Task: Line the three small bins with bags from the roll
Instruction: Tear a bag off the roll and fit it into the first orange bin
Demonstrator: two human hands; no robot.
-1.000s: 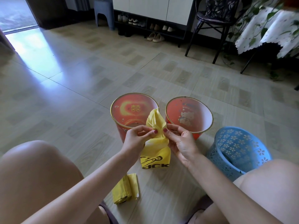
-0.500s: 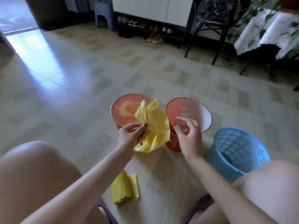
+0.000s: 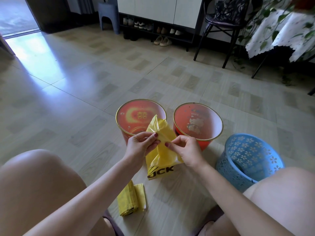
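Observation:
A yellow bag (image 3: 161, 149) with black print hangs between both hands above the floor, in front of the bins. My left hand (image 3: 139, 144) pinches its upper edge on the left. My right hand (image 3: 185, 150) pinches the same edge on the right, fingertips nearly touching the left ones. Behind the bag stand two red bins with gold rims, the left one (image 3: 129, 109) and the right one (image 3: 208, 114), both unlined. A blue perforated bin (image 3: 245, 157) stands at the right by my knee. The yellow roll of bags (image 3: 131, 199) lies on the floor between my legs.
My bare knees frame the view at bottom left and bottom right. Tiled floor stretches ahead. At the back are a shoe cabinet (image 3: 156, 29), a grey stool (image 3: 109, 16), a black chair (image 3: 221, 26) and a table with a white cloth (image 3: 281, 33) and trailing plants.
My right hand, free half a second ago, has come back to the bag's top edge. The bag has dropped from a raised, crumpled shape to hang down with its print showing.

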